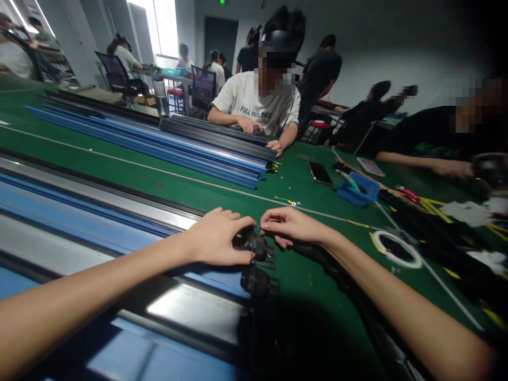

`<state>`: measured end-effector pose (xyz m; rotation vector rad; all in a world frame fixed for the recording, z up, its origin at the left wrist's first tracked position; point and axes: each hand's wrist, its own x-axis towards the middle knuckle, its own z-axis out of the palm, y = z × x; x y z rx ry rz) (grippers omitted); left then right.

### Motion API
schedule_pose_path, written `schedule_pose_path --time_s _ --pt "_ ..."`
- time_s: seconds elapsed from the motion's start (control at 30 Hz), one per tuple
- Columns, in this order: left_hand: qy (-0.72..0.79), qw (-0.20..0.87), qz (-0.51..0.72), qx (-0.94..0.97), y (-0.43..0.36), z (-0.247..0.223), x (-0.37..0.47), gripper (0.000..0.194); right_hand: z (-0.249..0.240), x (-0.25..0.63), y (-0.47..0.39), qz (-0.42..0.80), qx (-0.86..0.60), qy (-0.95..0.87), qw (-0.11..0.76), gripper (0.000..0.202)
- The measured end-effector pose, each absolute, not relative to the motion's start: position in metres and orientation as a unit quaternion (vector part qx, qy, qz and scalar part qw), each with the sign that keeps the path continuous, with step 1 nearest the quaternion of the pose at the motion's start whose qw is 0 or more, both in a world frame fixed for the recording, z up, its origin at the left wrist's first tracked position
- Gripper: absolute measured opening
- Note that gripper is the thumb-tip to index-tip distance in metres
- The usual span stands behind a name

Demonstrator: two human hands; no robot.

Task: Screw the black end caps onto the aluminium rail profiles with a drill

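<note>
The left hand [222, 238] is curled round a black end piece [260, 247], with the thumb on the near side and the fingers on the far side. The black end piece is chunky and a bit shiny, and a flat frame with gaps in it sticks out to the right. It is at the right end of the long strips [59, 217], which are blue, silver and black. A second black end piece [257, 280] is just beside it, on the near side. The right hand [289, 225] is close by on the right, with its thumb and first finger bent in near each other. I cannot tell if they pinch something small. A dark cord [337, 272] runs along by the right arm.

The table [305, 270] is green, and a thin pale line goes across it. On the far side is a pile of blue and black bars [178, 151]. A person in a white shirt [238, 92] has both hands on the right end of that pile. To the right are a phone [319, 173], a blue basket [359, 189] and a white ring [416, 258]. Far back in the room there are more people, chairs [113, 74], a dark door [220, 42] and a bright window [166, 26]
</note>
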<state>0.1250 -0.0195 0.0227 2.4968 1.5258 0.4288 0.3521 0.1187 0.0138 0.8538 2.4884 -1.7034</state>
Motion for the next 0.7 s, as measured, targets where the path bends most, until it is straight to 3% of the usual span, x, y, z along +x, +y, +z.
schedule_pose_path --time_s 0.7 --pt "0.516 0.1 0.093 0.846 -0.0175 0.027 0.1274 0.055 0.004 0.3506 0.1183 -0.488 0.222 0.843 -0.045 0.019"
